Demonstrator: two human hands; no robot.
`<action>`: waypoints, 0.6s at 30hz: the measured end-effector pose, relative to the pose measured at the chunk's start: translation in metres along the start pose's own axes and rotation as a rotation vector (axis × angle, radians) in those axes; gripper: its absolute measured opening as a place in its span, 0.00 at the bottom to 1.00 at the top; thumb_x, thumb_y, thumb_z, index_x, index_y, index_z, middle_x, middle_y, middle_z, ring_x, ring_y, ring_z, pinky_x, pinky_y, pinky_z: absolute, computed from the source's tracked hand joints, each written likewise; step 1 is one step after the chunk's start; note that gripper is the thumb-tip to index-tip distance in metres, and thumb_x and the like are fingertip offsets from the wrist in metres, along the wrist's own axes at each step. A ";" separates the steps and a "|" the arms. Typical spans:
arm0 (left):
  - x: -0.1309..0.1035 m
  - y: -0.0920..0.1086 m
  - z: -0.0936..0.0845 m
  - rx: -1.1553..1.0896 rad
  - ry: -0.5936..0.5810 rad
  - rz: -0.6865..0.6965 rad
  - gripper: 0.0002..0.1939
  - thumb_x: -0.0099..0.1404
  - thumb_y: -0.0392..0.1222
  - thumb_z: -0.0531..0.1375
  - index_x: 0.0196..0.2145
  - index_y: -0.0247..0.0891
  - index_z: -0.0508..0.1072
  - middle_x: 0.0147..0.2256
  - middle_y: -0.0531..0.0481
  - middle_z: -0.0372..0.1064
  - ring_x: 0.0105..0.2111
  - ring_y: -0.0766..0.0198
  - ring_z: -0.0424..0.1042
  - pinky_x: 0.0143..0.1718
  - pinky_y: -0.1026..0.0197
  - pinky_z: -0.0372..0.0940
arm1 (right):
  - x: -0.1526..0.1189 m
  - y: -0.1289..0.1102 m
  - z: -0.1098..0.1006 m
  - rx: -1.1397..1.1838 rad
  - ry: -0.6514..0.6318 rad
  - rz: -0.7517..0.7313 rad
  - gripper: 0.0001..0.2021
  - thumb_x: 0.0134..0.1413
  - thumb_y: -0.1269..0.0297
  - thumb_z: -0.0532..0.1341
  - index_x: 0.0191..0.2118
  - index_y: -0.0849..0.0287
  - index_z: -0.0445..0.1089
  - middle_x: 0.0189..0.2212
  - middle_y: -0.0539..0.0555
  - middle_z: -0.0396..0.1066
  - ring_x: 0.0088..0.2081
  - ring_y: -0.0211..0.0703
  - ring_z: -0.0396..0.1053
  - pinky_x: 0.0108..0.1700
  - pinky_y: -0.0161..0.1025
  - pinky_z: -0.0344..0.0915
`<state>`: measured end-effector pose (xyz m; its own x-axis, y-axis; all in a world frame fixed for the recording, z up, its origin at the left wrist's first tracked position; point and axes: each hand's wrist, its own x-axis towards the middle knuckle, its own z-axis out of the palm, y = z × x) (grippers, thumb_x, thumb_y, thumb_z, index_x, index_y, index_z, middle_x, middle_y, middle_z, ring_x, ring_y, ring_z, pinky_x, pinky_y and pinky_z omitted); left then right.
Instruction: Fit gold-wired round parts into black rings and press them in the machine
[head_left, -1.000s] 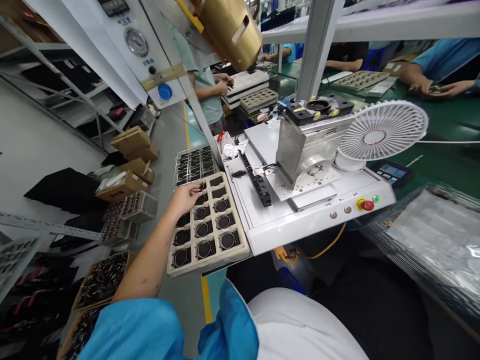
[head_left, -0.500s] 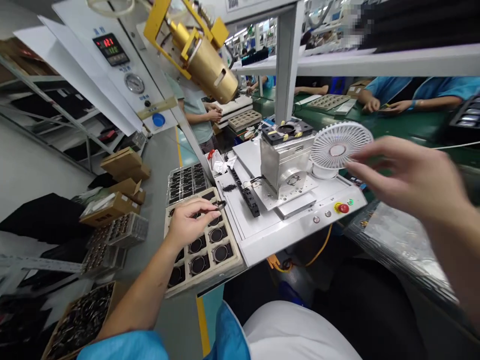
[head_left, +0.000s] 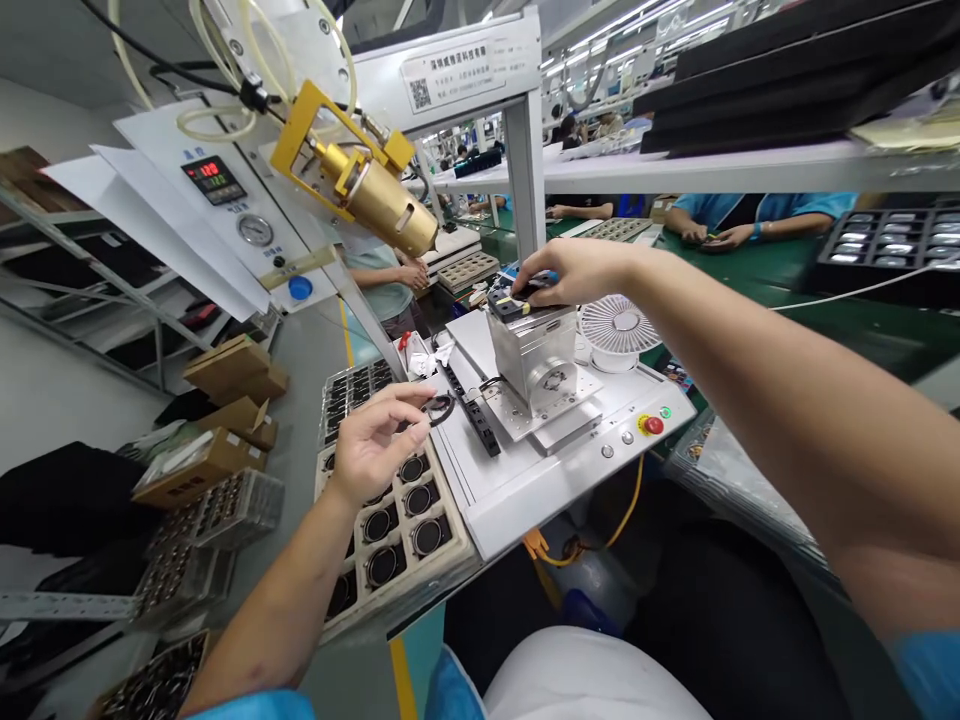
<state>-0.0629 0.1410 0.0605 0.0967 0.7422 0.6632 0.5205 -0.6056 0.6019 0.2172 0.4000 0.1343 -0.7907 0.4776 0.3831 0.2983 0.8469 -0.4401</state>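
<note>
Pinched between the fingertips of my left hand (head_left: 379, 440) is a thin black ring (head_left: 441, 409), above the machine's left edge. Below that hand lies a beige tray (head_left: 457, 535) with round black parts in its pockets. My right hand (head_left: 574, 272) reaches over the black fixture (head_left: 506, 304) on top of a silver metal block (head_left: 529, 355). Its curled fingers are at the fixture, and they hide whatever is between them. A black slotted strip (head_left: 480, 425) lies left of the block on the white machine base (head_left: 517, 500).
Over the machine hangs a gold cylinder (head_left: 394, 213). A white fan (head_left: 619, 325) stands right of the block. Red emergency button (head_left: 654, 425) is on the front edge. A grey upright post (head_left: 523, 170) rises behind. Other people sit across the green bench (head_left: 772, 275).
My right hand has moved left from beside the fan to the fixture on the block. My left hand has lifted slightly off the tray with the ring. The camera view has shifted.
</note>
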 end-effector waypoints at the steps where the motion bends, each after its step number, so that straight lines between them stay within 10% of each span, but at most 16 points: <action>1: 0.008 -0.001 0.005 0.003 0.004 0.001 0.07 0.66 0.45 0.66 0.31 0.41 0.79 0.46 0.42 0.81 0.47 0.54 0.80 0.51 0.49 0.75 | -0.001 -0.002 0.001 0.006 0.023 -0.006 0.12 0.44 0.63 0.74 0.39 0.52 0.82 0.34 0.50 0.78 0.38 0.49 0.76 0.51 0.50 0.73; 9: 0.119 -0.015 0.075 0.298 0.071 0.144 0.05 0.65 0.41 0.65 0.33 0.39 0.80 0.43 0.45 0.83 0.47 0.54 0.80 0.54 0.52 0.71 | -0.050 -0.015 0.024 0.261 0.617 0.059 0.19 0.54 0.60 0.68 0.51 0.61 0.74 0.49 0.61 0.76 0.52 0.55 0.75 0.54 0.53 0.73; 13: 0.162 -0.014 0.100 0.401 -0.151 0.141 0.10 0.68 0.41 0.61 0.32 0.37 0.80 0.38 0.46 0.83 0.42 0.56 0.80 0.49 0.55 0.70 | -0.111 -0.019 0.044 0.412 0.691 0.170 0.22 0.51 0.55 0.71 0.49 0.59 0.72 0.49 0.62 0.76 0.53 0.57 0.74 0.55 0.55 0.73; 18: 0.163 -0.010 0.095 0.512 -0.436 0.134 0.28 0.62 0.61 0.67 0.49 0.36 0.78 0.50 0.41 0.79 0.51 0.46 0.77 0.55 0.48 0.69 | -0.210 -0.008 0.080 0.568 0.651 0.541 0.25 0.48 0.51 0.73 0.49 0.57 0.72 0.47 0.61 0.78 0.51 0.58 0.76 0.54 0.54 0.74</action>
<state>0.0279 0.2953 0.1199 0.4655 0.7828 0.4130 0.8052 -0.5683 0.1695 0.3380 0.2739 -0.0076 -0.1302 0.9413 0.3115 0.0971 0.3247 -0.9408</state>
